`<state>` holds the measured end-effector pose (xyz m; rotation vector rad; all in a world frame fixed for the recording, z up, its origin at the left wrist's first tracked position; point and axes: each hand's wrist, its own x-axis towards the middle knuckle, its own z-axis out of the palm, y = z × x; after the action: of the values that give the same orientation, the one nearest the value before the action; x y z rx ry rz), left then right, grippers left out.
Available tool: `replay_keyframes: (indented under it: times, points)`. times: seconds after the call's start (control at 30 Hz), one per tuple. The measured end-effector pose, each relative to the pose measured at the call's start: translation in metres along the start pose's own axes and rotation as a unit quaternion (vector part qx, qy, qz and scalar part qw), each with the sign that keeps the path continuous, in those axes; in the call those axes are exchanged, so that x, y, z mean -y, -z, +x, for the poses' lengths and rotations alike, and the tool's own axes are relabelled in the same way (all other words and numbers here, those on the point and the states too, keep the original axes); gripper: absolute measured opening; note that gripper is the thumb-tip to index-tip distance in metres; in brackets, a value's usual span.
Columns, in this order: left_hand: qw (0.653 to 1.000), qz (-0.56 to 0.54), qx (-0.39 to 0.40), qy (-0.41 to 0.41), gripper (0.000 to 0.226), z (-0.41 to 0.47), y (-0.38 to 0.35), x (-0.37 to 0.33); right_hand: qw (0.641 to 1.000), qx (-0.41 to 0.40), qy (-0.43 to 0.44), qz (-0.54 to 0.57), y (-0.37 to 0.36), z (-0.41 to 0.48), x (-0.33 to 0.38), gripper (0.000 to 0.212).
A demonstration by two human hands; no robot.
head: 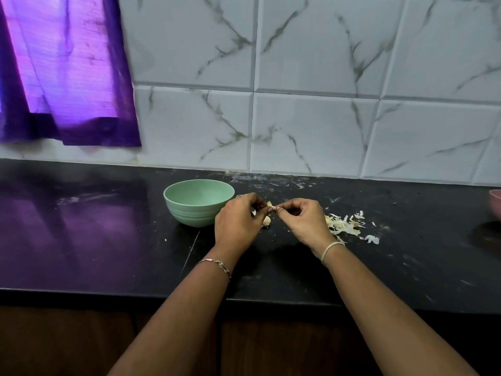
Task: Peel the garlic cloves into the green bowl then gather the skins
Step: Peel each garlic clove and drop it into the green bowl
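1. Garlic clove [271,207], small and pale with papery skin on it, sits between my two hands just above the black stone countertop [108,240], close to the right of the green bowl.
2. Left hand [236,226] has its fingers curled in, fingertips pinching the clove's left end.
3. Right hand [304,221] meets it from the other side, thumb and forefinger nipped together on the clove's right tip, the other fingers loosely bent.
4. Second pale garlic piece [266,221] lies on the counter just below the pinch, partly hidden by my left hand; whether it is peeled I cannot tell.
5. Round pale-green plastic bowl [176,210] with ribbed sides stands upright on the counter just beside my left hand. What I can see of its inside is smooth green wall; the bottom is hidden by the near rim.
6. Loose heap of cream-white garlic skins [344,226] lies scattered on the counter just past my right hand, some flakes straying further right.
7. Pink bowl [495,206] shows only as a sliver at the right edge, well apart from everything else; its contents are out of sight.
8. Thin chain bracelet [217,264] circles my left wrist, a pale thread band [329,249] my right.
9. White marble-veined wall tiles [311,126] rise behind the counter, and a purple curtain [65,77] hangs at the far left.
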<state>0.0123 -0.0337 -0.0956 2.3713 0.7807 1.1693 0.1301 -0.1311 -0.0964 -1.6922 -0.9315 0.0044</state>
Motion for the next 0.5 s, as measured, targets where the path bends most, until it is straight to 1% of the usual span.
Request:
replay_keyframes:
  times: [0.13,0.3,0.4,0.5]
  points:
    - [0.999,0.036,-0.008,-0.033,0.014,-0.0018,-0.0003,-0.0002,0.997,-0.021,0.018,-0.066,-0.0004,-0.0014,0.0009,0.015]
    - [0.996,0.058,-0.022,-0.066,0.015,-0.0032,-0.0007,-0.0004,0.994,-0.047,0.005,-0.102,-0.0013,-0.0016,0.0033,0.006]
    - [0.995,0.066,-0.031,-0.072,0.015,-0.0033,0.0,-0.0006,0.995,-0.06,-0.01,-0.073,-0.0004,0.0007,0.0008,0.008]
    - [0.996,0.065,-0.013,-0.066,0.013,-0.003,-0.0017,0.001,0.998,-0.052,-0.014,-0.018,-0.002,0.0013,0.0,0.007]
